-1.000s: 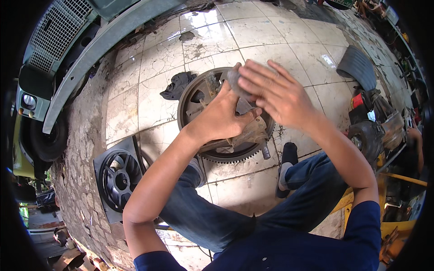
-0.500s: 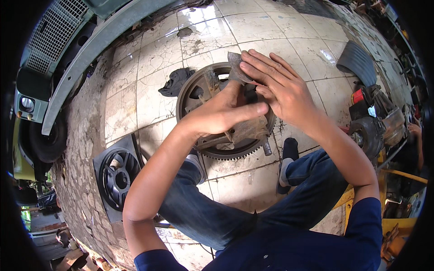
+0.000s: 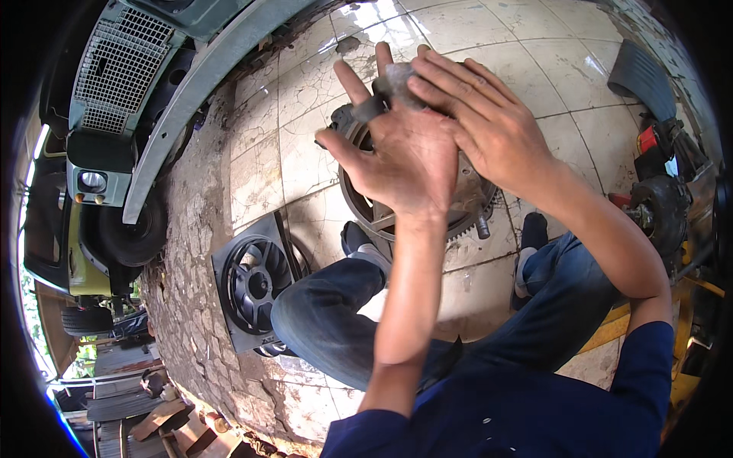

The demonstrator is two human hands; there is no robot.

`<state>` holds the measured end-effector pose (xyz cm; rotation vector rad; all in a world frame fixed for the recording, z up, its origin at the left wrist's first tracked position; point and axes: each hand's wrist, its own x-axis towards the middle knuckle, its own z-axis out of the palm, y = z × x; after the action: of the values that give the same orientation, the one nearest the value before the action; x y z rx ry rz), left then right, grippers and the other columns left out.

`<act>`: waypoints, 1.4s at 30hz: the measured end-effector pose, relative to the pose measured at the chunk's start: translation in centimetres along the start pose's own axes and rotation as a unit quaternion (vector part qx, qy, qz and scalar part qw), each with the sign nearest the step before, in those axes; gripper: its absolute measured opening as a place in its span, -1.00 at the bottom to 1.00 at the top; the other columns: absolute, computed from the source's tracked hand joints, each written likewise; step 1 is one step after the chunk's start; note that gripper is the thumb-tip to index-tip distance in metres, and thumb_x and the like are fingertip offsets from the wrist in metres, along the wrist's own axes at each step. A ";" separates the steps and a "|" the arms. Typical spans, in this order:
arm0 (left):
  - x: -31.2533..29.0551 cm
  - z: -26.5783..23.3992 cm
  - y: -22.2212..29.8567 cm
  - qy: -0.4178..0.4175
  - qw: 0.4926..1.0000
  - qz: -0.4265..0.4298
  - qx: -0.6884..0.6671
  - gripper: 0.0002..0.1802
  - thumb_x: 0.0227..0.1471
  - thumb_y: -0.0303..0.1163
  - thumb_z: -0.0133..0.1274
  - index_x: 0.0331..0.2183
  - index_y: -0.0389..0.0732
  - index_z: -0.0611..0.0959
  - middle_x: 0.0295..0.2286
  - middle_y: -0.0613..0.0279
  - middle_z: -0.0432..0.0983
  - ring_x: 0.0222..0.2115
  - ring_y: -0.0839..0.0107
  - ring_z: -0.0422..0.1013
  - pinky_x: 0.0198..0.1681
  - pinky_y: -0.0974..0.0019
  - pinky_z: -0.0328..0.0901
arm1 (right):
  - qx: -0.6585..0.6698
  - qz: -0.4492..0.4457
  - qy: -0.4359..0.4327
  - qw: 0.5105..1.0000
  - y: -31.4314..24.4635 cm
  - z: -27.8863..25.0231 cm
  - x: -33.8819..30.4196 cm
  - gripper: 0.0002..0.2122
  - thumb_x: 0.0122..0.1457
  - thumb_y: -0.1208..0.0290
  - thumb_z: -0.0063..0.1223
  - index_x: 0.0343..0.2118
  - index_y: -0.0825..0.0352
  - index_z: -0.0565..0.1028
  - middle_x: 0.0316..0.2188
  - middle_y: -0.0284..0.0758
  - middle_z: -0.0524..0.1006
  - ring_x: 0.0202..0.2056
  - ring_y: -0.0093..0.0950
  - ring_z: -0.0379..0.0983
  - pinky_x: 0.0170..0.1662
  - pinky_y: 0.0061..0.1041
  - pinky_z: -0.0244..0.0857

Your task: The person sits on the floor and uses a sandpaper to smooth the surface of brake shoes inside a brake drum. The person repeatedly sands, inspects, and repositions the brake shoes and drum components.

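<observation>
You hold a small, dull grey, crumpled wad of cloth or paper [image 3: 398, 82] up high, pressed between your left hand [image 3: 405, 156] and your right hand [image 3: 489, 126]. Its exact material is unclear; fingers cover most of it.

flywheel [image 3: 466, 206] below hands [image 3: 427, 145], open tiles [image 3: 305, 99] leftward

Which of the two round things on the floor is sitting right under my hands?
The toothed metal ring gear on the tiles, partly hidden behind your left hand and right hand. The black fan lies apart, beside your left knee.
</observation>
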<state>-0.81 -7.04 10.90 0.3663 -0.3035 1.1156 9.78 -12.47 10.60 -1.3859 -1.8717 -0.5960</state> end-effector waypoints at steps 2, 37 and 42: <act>-2.7 -1.3 -0.5 -0.009 0.998 0.047 0.030 -0.15 0.13 0.36 -0.22 0.32 0.23 0.05 0.32 0.14 -0.13 0.32 -0.03 -0.16 0.37 -0.03 -0.25 | 0.021 -0.007 -0.025 0.999 -2.3 0.7 -0.9 -0.58 0.17 0.36 0.02 0.13 0.21 0.44 0.19 -0.33 0.37 0.24 -0.37 0.25 0.30 -0.23 0.09; -8.0 -5.7 1.1 0.056 0.983 0.150 0.091 -0.05 0.04 0.52 -0.43 0.33 0.26 -0.03 0.34 0.18 -0.26 0.32 -0.09 -0.22 0.36 -0.11 -0.31 | 0.052 0.163 -0.145 0.975 -10.2 3.5 -4.4 -0.54 0.28 0.39 -0.11 0.24 0.36 0.26 0.29 -0.14 0.18 0.32 -0.21 0.05 0.31 -0.15 -0.01; -7.8 -5.7 1.4 0.042 0.985 0.148 0.077 -0.04 0.04 0.51 -0.43 0.34 0.24 -0.05 0.34 0.17 -0.23 0.32 -0.10 -0.22 0.36 -0.11 -0.30 | 0.041 0.164 -0.139 0.976 -10.0 3.5 -4.4 -0.56 0.28 0.40 -0.12 0.21 0.37 0.30 0.28 -0.14 0.19 0.31 -0.20 0.07 0.29 -0.16 0.02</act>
<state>-4.93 -10.35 2.73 0.4185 -0.2017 1.4470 0.04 -15.81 5.49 -1.7466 -1.7949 -0.1627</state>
